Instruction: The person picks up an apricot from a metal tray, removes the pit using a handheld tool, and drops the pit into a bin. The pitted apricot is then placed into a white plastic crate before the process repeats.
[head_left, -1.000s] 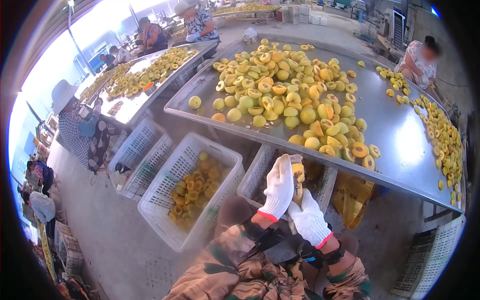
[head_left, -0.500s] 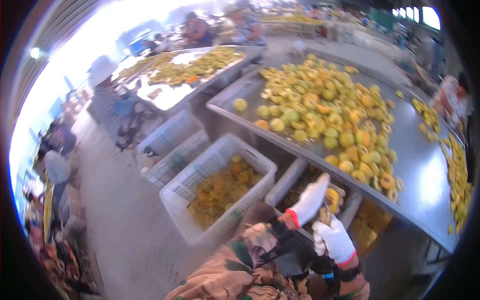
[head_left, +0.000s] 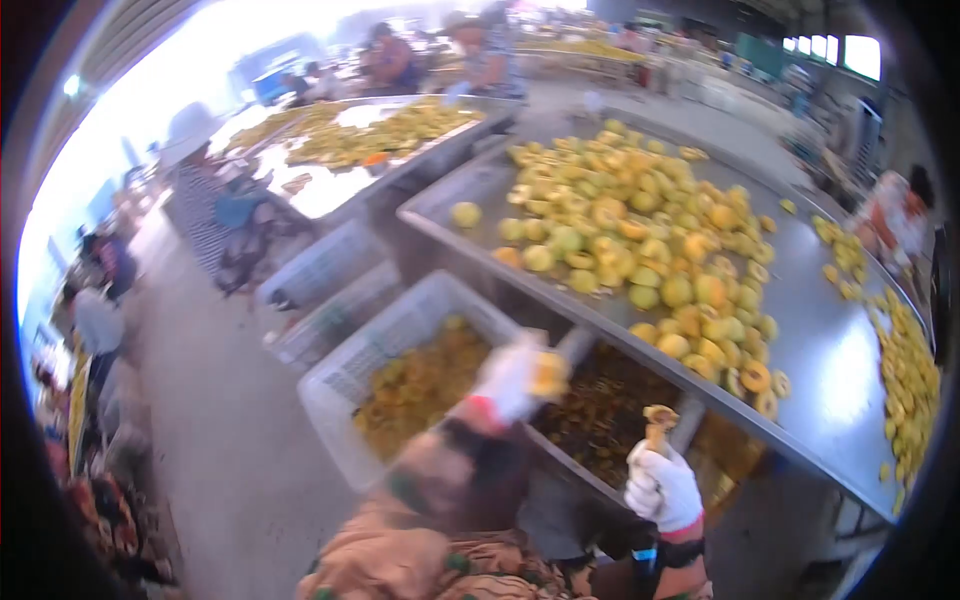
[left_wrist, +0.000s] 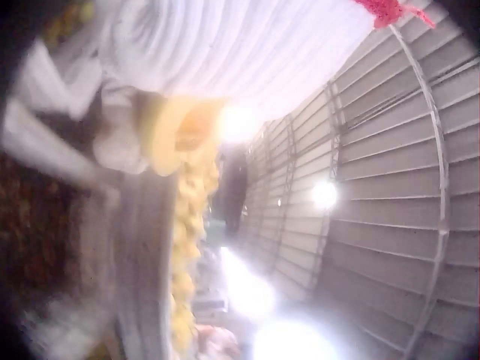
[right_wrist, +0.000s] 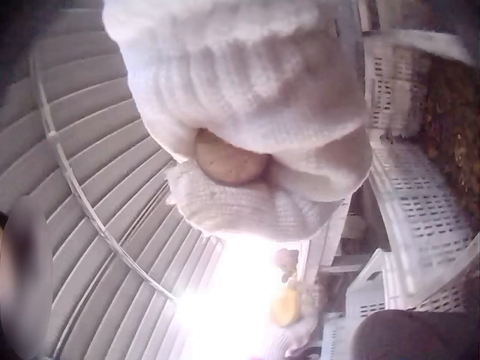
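Observation:
My white-gloved left hand holds a yellow peach half in its fingers, blurred by motion. It is over the right rim of the white crate of peach halves. In the left wrist view, the peach half shows a hollowed orange middle. My right hand, also gloved, grips a short wooden-handled pitting tool upright, its top end sticking out above the fist. The round wooden butt of the handle shows between the curled fingers in the right wrist view. Below and between the hands is a bin of dark scraps.
A metal table in front bears a heap of halved peaches and a row along its right edge. More white crates stand at left. Other people sit at a second table at back left and at far right.
The head view has swung, shifting the scene right. My hands, earlier together with the tool at the fruit, are now apart; the left has moved left with the peach half toward the crate.

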